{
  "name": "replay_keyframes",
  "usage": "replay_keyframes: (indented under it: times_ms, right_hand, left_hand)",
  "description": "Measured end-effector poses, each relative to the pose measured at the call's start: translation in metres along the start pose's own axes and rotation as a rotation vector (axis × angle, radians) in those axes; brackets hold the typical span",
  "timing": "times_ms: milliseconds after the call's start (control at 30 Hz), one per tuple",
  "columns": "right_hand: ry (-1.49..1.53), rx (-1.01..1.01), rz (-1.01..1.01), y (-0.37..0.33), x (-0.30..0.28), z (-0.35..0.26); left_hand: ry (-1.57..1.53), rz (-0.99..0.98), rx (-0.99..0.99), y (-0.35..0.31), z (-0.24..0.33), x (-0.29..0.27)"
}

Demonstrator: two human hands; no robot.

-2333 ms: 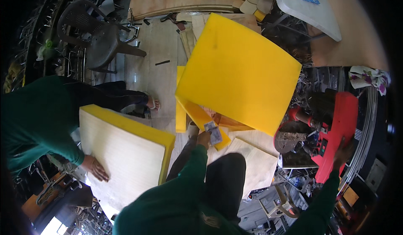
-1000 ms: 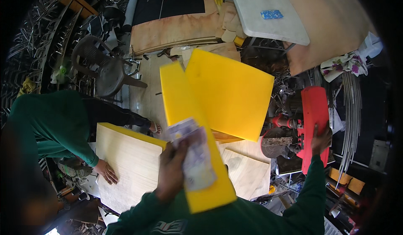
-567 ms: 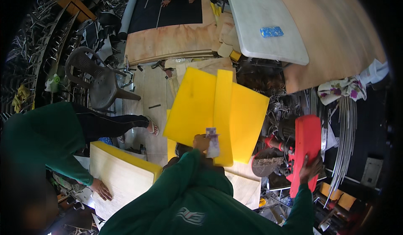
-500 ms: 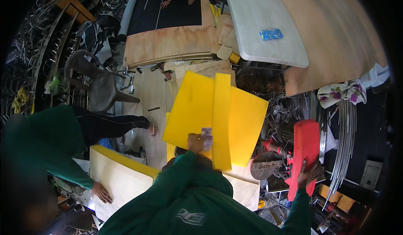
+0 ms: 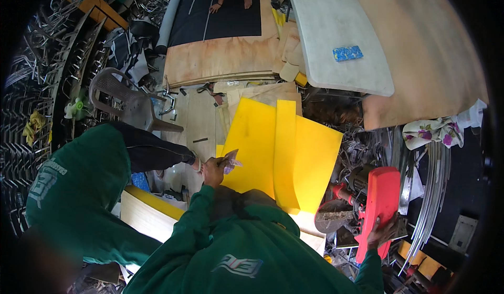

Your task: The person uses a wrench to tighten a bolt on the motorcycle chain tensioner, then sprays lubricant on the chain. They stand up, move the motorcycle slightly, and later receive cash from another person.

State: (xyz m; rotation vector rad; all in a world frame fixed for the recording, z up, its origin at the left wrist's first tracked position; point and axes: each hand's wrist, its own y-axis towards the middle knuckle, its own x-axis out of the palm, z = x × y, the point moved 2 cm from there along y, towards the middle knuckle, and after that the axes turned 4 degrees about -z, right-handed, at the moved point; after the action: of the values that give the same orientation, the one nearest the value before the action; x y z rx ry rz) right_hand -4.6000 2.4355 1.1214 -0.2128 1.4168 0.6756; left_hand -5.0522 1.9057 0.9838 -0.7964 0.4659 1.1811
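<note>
My left hand is closed on a creased, purplish banknote, which sticks out to its right. Beneath and beyond it, yellow foam sheets lie in front of me. A narrow yellow foam strip lies across them, its near end bent. At the right, my right hand rests against a long red panel with rounded corners, fingers stretched out over its face. That panel stands next to a machine with a round disc.
At my left a person in a green top bends close, beside a foam-edged board. A grey plastic chair stands beyond. A white table holds a blue sponge-like block. Metal rods hang at right.
My left hand has drawn back to the left with the banknote, away from the foam strip. The person at left has leaned closer. My right hand stays on the red panel.
</note>
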Motion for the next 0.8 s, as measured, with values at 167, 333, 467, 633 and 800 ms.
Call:
replay_keyframes:
  times_ms: [167, 333, 467, 633, 800]
  right_hand:
    - [-0.048, -0.005, -0.011, -0.003, 0.006, 0.008]
    - [-0.075, 0.044, -0.01, -0.005, 0.009, 0.012]
    - [-0.08, 0.068, -0.044, -0.006, 0.006, 0.011]
    - [-0.046, 0.05, -0.005, -0.007, -0.006, 0.004]
    - [-0.02, 0.059, -0.001, -0.006, -0.014, -0.001]
  left_hand:
    - [-0.042, -0.036, 0.141, -0.007, 0.008, 0.004]
    - [-0.009, -0.074, 0.19, -0.011, 0.014, 0.002]
    - [-0.079, -0.048, 0.195, -0.006, 0.012, -0.013]
    - [-0.002, 0.046, 0.207, 0.009, 0.015, -0.049]
    - [0.024, 0.11, 0.308, 0.037, 0.027, -0.087]
